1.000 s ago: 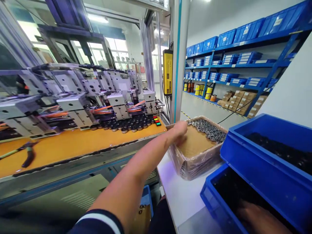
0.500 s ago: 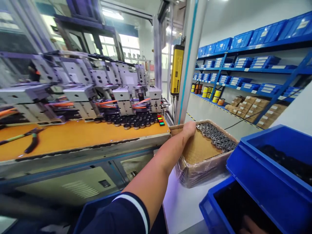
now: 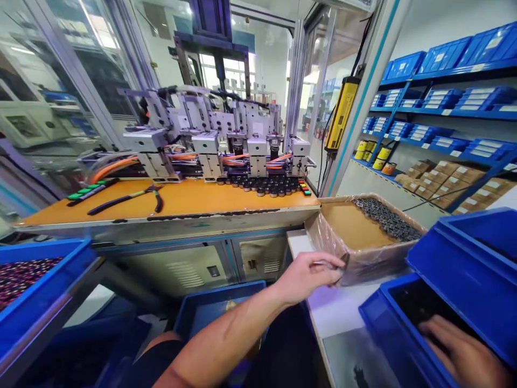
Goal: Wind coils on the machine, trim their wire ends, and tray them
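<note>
My left hand (image 3: pixel 317 274) is in front of the cardboard box's near corner. Its thumb and fingers are pinched on a small dark metal part (image 3: pixel 344 262), whose exact kind I cannot make out. The plastic-wrapped cardboard box (image 3: pixel 355 231) holds rows of small metal parts (image 3: pixel 385 218) along its far right side. At the lower right my right hand (image 3: pixel 462 345) reaches over the rim of the lower blue bin (image 3: pixel 393 318). Blur and the dark bin interior hide what its fingertips touch.
An orange-topped bench (image 3: pixel 194 199) carries a fixture machine, black round parts (image 3: pixel 270 186) and pliers (image 3: pixel 133 199). Another blue bin (image 3: pixel 460 264) overhangs the lower one. A metal plate (image 3: pixel 351 355) lies on the white table. At left stands a bin of small parts (image 3: pixel 28 275).
My left hand has come back from inside the cardboard box to its near side, now with a small part pinched. My right hand shows more, higher in the bin. The view has swung left.
</note>
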